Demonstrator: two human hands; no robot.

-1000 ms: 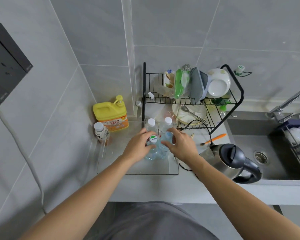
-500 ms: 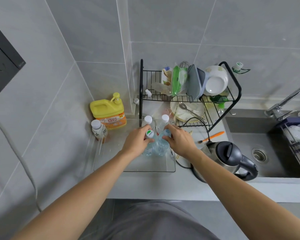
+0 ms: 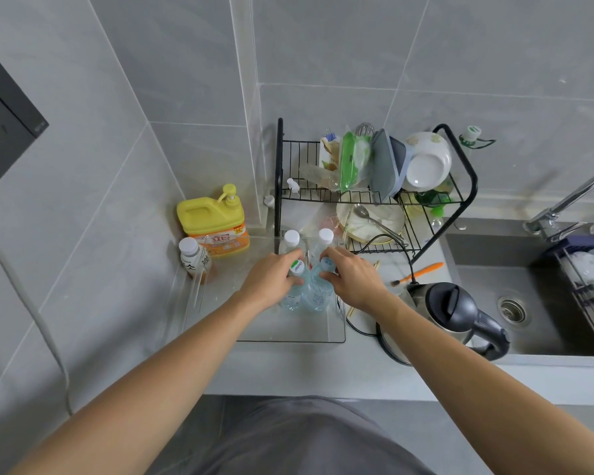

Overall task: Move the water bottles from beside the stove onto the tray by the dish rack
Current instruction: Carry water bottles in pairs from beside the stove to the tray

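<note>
Four water bottles (image 3: 318, 284) stand clustered on the clear tray (image 3: 288, 332) just before the dish rack (image 3: 374, 200). The left hand (image 3: 270, 284) and right hand (image 3: 352, 281) each grip one; judging so, letting go comes next.

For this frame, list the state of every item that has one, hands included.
Left hand: grips green-capped bottle.
Right hand: grips blue-capped bottle.
Two white-capped bottles: upright, capped, in tray.
Kettle: lid closed.
Faucet: no water visible.
</note>
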